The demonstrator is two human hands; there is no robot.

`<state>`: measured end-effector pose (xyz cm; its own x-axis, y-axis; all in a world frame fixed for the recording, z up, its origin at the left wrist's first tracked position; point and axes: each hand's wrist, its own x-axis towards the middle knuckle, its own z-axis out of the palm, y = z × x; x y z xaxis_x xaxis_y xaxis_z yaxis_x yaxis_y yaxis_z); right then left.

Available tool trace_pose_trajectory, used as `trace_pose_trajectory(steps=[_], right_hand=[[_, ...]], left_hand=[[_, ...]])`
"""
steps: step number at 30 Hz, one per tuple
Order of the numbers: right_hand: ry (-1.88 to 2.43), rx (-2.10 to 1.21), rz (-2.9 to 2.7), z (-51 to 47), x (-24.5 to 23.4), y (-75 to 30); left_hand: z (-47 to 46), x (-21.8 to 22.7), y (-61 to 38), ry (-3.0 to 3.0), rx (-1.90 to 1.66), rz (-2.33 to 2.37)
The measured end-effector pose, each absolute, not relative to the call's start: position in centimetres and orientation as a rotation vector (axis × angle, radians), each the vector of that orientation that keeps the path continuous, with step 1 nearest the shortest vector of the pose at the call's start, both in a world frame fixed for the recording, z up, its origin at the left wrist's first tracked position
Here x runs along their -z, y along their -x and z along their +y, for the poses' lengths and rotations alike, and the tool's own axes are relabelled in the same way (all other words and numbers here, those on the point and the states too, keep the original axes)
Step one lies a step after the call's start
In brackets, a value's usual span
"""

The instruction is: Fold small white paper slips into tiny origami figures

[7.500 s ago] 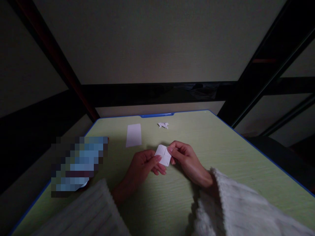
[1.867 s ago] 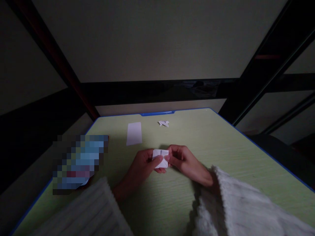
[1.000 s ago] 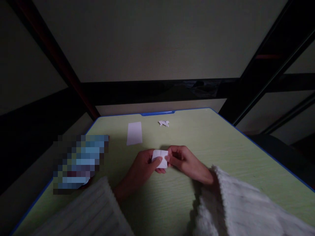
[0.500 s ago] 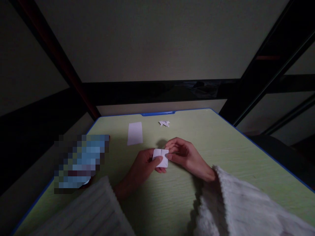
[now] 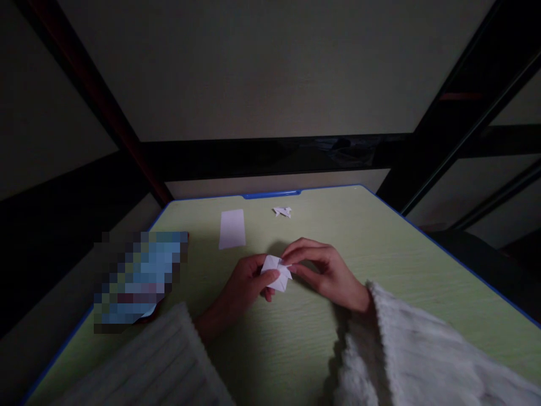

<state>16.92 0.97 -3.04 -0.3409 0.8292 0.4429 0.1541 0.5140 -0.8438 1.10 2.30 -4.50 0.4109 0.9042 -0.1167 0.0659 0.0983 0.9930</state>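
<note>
A small folded piece of white paper [image 5: 276, 281] with creases and flaps is held above the table. My left hand [image 5: 245, 282] grips it from the left, thumb on top and fingers underneath. From the right, my right hand [image 5: 316, 265] pinches a flap at the paper's upper right edge between thumb and fingertips. Farther back on the table lies a small folded white paper figure [image 5: 282, 212]. To its left is a flat rectangular sheet of white paper [image 5: 232, 229].
The pale green table [image 5: 406, 282] has a blue edge and a blue handle [image 5: 273, 194] at its far side. A device with a blurred, lit screen [image 5: 147, 270] lies at the left. A panelled wall [image 5: 270, 73] rises behind the table.
The folded paper has turned a little in my left hand, and a flap now lifts at its right side. My right fingers have closed in on that flap.
</note>
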Motion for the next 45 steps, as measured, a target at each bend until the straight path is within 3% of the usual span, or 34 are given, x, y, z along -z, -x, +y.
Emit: trace_pose_trajectory(steps=[31,45], right_hand=[[0.869,-0.908,-1.833,1.15,3.38,-17.02],[1.086,-1.102,-1.573,1.08,3.69,-16.14]], left_hand=[[2.17,4.11,-0.87,-1.512,-0.718,1.049],[1.83,4.26,-1.48,-1.566,-0.734,1.087]])
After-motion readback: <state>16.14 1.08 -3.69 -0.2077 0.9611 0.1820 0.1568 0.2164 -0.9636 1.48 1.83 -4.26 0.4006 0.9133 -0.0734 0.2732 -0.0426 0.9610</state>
